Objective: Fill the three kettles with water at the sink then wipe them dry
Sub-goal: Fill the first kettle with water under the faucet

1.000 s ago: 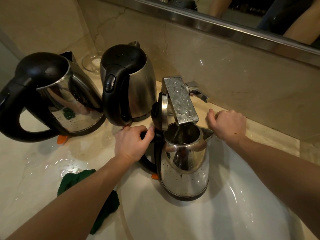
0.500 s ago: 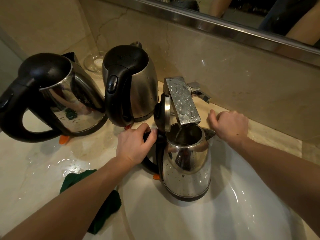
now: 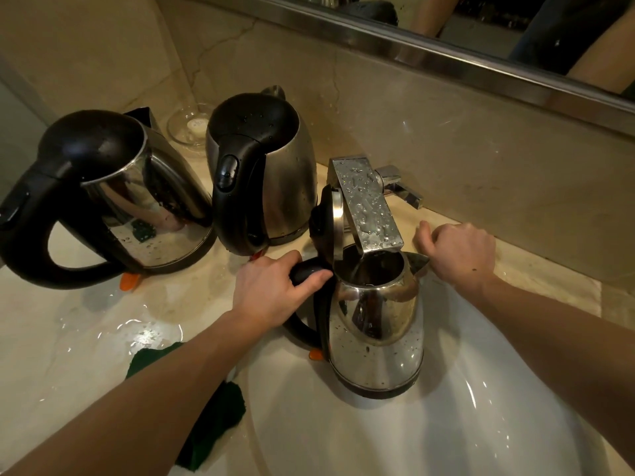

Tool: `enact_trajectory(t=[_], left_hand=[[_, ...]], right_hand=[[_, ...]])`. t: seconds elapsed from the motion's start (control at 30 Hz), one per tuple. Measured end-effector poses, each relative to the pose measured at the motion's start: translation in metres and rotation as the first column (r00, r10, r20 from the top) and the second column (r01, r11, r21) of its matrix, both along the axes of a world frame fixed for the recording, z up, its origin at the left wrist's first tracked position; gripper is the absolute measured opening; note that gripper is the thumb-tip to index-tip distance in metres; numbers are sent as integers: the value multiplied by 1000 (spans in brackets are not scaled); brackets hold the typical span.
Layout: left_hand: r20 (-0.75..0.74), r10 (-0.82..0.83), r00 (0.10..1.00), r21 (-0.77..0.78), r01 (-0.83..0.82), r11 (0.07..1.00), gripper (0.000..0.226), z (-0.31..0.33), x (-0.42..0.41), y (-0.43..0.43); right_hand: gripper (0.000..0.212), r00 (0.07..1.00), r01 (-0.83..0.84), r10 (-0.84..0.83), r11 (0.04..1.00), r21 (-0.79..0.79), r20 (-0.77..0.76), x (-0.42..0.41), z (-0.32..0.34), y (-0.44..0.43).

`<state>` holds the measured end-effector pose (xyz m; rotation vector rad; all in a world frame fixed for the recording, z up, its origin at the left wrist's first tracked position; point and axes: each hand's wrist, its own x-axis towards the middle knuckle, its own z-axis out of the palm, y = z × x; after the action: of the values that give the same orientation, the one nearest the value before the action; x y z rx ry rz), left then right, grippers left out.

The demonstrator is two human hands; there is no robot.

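The left grip [image 3: 275, 293] is wrapped round the black handle [image 3: 307, 271] of a kettle [image 3: 376, 338], fingers over the top and thumb on the near side. That kettle stands upright in the white sink [image 3: 464, 424], just right of the grip. Its lid [image 3: 331, 221] is tipped up and its mouth is right under the wet tap [image 3: 369, 207]. Whether water is running I cannot tell.

The right grip [image 3: 460, 255] is curled into a fist with nothing seen in it. It rests on the desk [image 3: 68, 355] behind the sink rim, just right of the kettle's spout [image 3: 417, 261] and apart from the tap's lever [image 3: 400, 188].

Just beyond the left grip a second kettle [image 3: 285, 173] stands on the desk with its lid down. A third kettle [image 3: 144, 201], also lidded, is further to that grip's left. A green cloth [image 3: 216, 417] lies on the desk under the left forearm, at the sink's edge, and a puddle [image 3: 147, 334] lies left of the wrist. A glass dish [image 3: 189, 127] sits behind the two lidded kettles, by the wall.
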<state>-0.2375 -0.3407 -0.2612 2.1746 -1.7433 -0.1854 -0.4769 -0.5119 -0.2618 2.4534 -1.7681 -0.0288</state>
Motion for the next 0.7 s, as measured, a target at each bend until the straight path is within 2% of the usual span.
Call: enact_trajectory(t=[0.37,0.7], left_hand=[[-110,3,994,23,-1,1000,69,-2,0,1],[-89,9,996,23,-7,1000,64,-3,-1,-3]], right_hand=[[67,999,13,-12,1000,5,-41,3,6,3],[66,999,13,-13,1000,14,-39,3,7,3]])
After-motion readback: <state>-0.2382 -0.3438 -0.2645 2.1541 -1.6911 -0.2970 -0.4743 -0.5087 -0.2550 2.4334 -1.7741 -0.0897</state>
